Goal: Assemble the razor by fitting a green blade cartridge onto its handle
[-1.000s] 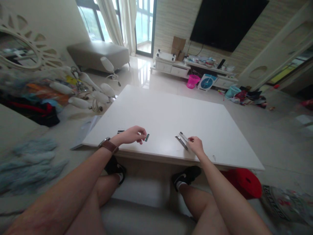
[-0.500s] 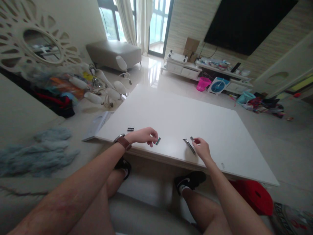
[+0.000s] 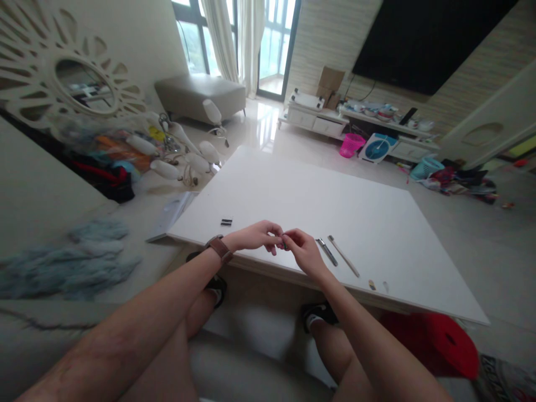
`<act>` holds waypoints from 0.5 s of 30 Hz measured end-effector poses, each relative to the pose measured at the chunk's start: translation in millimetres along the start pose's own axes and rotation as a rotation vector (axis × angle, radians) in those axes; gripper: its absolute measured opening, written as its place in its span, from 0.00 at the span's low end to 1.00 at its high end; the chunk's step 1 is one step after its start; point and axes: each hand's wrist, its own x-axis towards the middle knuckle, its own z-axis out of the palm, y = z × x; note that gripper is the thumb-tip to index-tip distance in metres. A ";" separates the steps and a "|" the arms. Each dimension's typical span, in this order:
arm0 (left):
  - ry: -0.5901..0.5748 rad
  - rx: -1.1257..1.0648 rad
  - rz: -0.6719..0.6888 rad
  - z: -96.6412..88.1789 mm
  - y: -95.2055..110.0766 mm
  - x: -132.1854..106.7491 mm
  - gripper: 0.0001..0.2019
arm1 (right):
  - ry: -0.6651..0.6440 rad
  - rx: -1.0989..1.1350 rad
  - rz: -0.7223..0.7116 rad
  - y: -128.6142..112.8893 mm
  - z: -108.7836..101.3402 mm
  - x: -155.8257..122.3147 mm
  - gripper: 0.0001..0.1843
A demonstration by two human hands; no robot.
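My left hand (image 3: 264,235) and my right hand (image 3: 305,250) meet above the near edge of the white table (image 3: 301,190). Between their fingertips is a small green strip (image 3: 285,245), mostly covered by the fingers; both hands pinch it. To the right of my right hand lies a dark, slim pen-like tool (image 3: 328,252). Beside that tool rests a toothbrush (image 3: 344,257) with a pale handle. Closer to the table's edge are a small yellow-brown piece (image 3: 372,285) and a small clear piece (image 3: 386,287). Small black bars (image 3: 226,222) lie left of my hands.
A lamp with several white shades (image 3: 196,162) stands on the floor beyond the table's left side. A red stool (image 3: 444,340) is below the near right edge. Farther off are a pink basket (image 3: 350,145) and a blue-and-white fan (image 3: 377,148).
My right hand has moved left, away from the toothbrush and tool, to meet my left hand at the green strip. The toothbrush and yellow-brown piece now show in full.
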 end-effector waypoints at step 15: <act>0.054 0.156 -0.067 4.3 -8.4 5.6 0.11 | 0.081 -0.134 0.015 1.4 -5.1 -5.1 0.11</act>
